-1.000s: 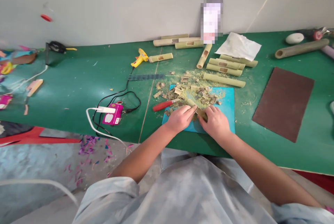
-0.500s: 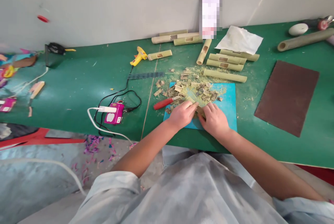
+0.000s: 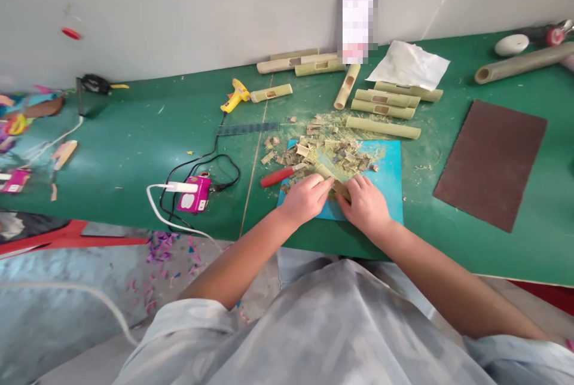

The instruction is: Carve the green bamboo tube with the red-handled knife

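Bamboo piece [image 3: 335, 180] lies between your two hands, on the near part of the blue mat [image 3: 390, 188], and it is mostly covered by your fingers. Its long axis runs slanted, from the upper left near your left fingertips down to the right under your right hand [image 3: 365, 205]. Your left hand [image 3: 305, 196] comes to it from the left side, your right hand from the right side, and both are about equally near: both touch it.

Your left hand is half closed, the fingers stretched forward and laid on the upper end of the piece. Your right hand is curled more over the lower end. Whether the right hand holds also a small tool I cannot tell, because the fingers hide it.

What shows of the piece is pale green-yellow, short and narrow, with a rough cut side. Just behind it the mat carries a heap of small brown and green chips [image 3: 332, 155]. A knife with red handle [image 3: 278, 176] lies just left of your left hand, with its blade pointing toward the heap. Farther back on the green surface [image 3: 134, 134] lie several longer bamboo tubes [image 3: 383, 127], some with a rectangular window cut in them.
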